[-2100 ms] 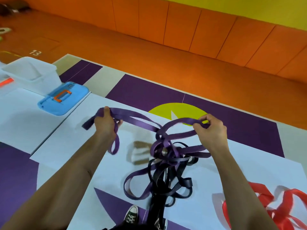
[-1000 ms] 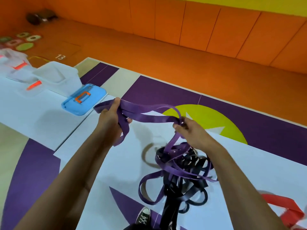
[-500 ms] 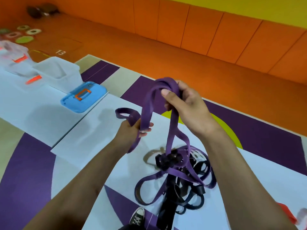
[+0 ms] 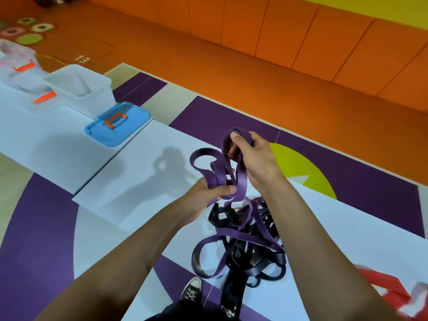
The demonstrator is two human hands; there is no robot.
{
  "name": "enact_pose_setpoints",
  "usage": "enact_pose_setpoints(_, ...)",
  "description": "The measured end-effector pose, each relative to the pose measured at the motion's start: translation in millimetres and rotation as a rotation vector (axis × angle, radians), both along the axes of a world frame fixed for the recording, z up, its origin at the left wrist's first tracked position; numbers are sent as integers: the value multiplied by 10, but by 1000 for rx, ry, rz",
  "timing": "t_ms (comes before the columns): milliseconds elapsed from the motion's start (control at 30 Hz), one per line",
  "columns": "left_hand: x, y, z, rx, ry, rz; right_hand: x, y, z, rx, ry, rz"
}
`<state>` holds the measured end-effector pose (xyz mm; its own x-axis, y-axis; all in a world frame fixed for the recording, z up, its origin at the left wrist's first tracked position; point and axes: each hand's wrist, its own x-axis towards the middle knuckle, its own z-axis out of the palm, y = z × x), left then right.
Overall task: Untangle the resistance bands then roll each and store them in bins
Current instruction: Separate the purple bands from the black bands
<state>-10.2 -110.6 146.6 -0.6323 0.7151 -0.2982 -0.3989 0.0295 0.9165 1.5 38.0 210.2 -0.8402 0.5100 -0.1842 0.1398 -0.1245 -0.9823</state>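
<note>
A long purple resistance band [image 4: 220, 172] runs between both hands above the white table [image 4: 115, 200]. My right hand [image 4: 252, 156] grips its top loop, thumb over the fold. Lower and to the left, my left hand [image 4: 208, 193] pinches several gathered strands of the same band. The rest of the purple band hangs into a tangle with a black band [image 4: 240, 262] lying on the table below my hands. A red band [image 4: 389, 288] lies at the lower right edge, blurred.
Clear plastic bins [image 4: 81, 89] with orange latches stand at the table's far left, with a blue lid [image 4: 117, 123] beside them. Orange floor mats and a padded wall lie beyond the table. A sneaker [image 4: 191, 289] shows under the near edge.
My hands came together from a wide stretch. The right hand lifted a loop of the purple band, then lowered slightly; the left hand gathered more strands. The view shifted left.
</note>
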Motion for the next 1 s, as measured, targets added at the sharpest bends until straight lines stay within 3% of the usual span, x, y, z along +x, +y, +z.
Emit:
enact_pose_setpoints(100,72,115,-59,-202,148,121,70,-65,-88,12,-27,50)
enact_pose_setpoints(233,114,160,-78,-313,208,313,129,-13,-134,-17,-64,113)
enact_pose_setpoints(367,-10,-18,-104,-341,159,267,285,328,-551,261,-202,-48)
enact_pose_setpoints(533,-31,-189,-128,-242,130,251,521,351,-1482,522,-602,648)
enact_pose_setpoints(600,-23,-214,-129,-237,151,227,647,278,-1694,597,-657,814)
enact_pose_setpoints(700,-13,-255,-167,-250,166,202,765,252,-1852,687,-661,871)
enact_pose_setpoints(833,26,-326,-223,-295,179,262,807,118,-1872,1083,-526,882)
enact_pose_setpoints(900,36,-368,-261,-355,209,297,808,99,-1914,1044,-473,869)
enact_pose_setpoints(1000,28,-443,-336,-461,310,236,786,191,-1824,763,-417,789)
